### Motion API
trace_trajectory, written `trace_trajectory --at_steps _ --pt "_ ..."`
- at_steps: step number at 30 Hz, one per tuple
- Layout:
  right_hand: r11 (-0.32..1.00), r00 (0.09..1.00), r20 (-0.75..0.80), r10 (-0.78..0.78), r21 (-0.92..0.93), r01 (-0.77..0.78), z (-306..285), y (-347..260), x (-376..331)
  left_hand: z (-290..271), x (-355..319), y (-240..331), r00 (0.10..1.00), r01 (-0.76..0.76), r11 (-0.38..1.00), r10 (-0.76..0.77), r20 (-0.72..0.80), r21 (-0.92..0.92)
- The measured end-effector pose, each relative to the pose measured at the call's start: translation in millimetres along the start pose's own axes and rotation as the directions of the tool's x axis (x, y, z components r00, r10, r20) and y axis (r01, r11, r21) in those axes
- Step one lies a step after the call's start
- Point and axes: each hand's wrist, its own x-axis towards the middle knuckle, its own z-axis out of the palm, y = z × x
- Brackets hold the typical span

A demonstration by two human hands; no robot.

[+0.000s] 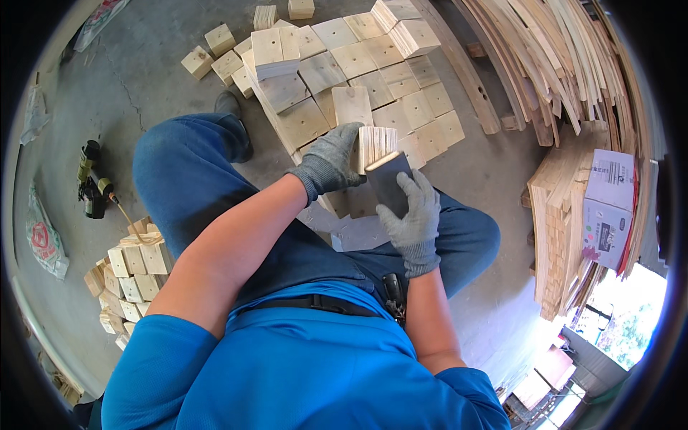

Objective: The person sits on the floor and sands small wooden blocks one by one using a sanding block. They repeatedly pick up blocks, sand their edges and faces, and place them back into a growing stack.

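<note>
Both hands wear grey knit gloves. My left hand (332, 163) is closed around the left side of a plywood block (376, 143), whose layered edge faces up. In my right hand (414, 221) is a dark grey, flat sanding block (389, 183) with a pale wooden edge. It lies against the near end of the plywood block, and my right fingers wrap its right side. Just beyond sits another wooden block (352, 105), on a low platform of square wooden blocks (356, 60), many with a small hole in the middle.
Loose blocks (197, 62) lie at the far left. A pile of blocks (136, 276) stands by my left leg, near a black and olive power tool (92, 179). Long wooden strips (552, 57) and a printed cardboard box (608, 208) on stacked wood (555, 229) are at the right.
</note>
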Motion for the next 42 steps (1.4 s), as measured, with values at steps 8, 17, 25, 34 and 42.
trace_trajectory --at_steps 8,17,25,34,42 --pt "1.000 0.996 -0.080 0.030 0.009 -0.029 26 31 121 13 4 -17 0.995 -0.081 0.996 0.078 -0.057 -0.045" --pt "0.999 0.997 -0.067 0.033 0.004 -0.033 15 17 66 6 -1 -10 0.997 -0.058 0.998 0.056 -0.054 -0.036" --pt "1.000 1.000 0.017 -0.009 -0.003 0.009 -4 0 5 4 1 -8 0.999 -0.048 0.999 0.047 -0.021 -0.014" --pt "0.999 0.999 -0.023 -0.045 -0.015 0.045 18 2 96 5 2 -10 0.999 -0.044 0.999 0.044 -0.016 0.023" --pt "1.000 1.000 0.009 -0.023 0.005 0.023 24 -6 118 6 -1 -11 0.994 -0.092 0.995 0.094 -0.048 0.035"
